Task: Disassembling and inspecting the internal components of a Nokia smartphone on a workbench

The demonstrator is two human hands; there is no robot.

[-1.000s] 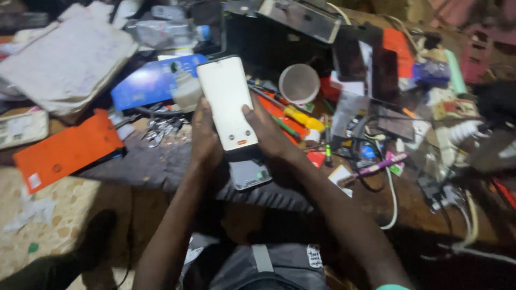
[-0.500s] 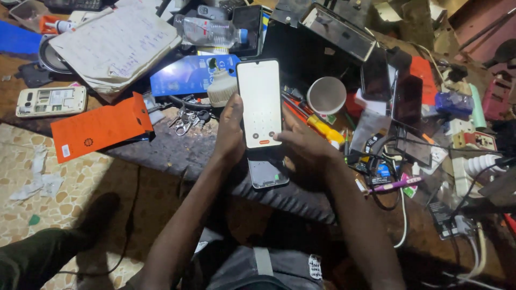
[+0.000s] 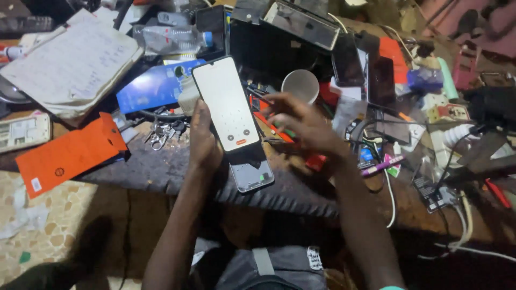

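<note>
- The left hand [image 3: 204, 140] is wrapped round the lower left edge of a phone screen panel [image 3: 226, 104], fingers clamped on it and thumb along its side; the panel is lit white and tilts up over the counter [image 3: 177, 169].
- On the lit panel sit two small grey round buttons and an orange bar near its bottom edge.
- Just under the panel's lower end, a second phone body [image 3: 251, 174] with a pale silvery face lies on the counter's dark mat; whether the two touch is unclear.
- The right hand [image 3: 301, 123] hovers just right of the panel, blurred, fingers spread apart and gripping nothing, held above the tools.
- Beneath that hand lie red and yellow-handled screwdrivers [image 3: 277, 129], partly hidden.
- A white paper cup [image 3: 300, 85] stands behind the right hand, near a black open case [image 3: 279, 45].
- To the left of the panel lies a blue flat box [image 3: 153, 86], with a bunch of small metal keys or tweezers [image 3: 161, 134] just in front of it.
- An orange card box [image 3: 70, 153] lies flat at the counter's left end, well apart from both hands.
- An open notebook [image 3: 70, 64] lies at the far left, and a clear plastic bottle [image 3: 172, 36] on its side behind the blue box.
- Several dark phones [image 3: 379, 80] stand at the right, with white cables [image 3: 462, 215] trailing off the edge.
</note>
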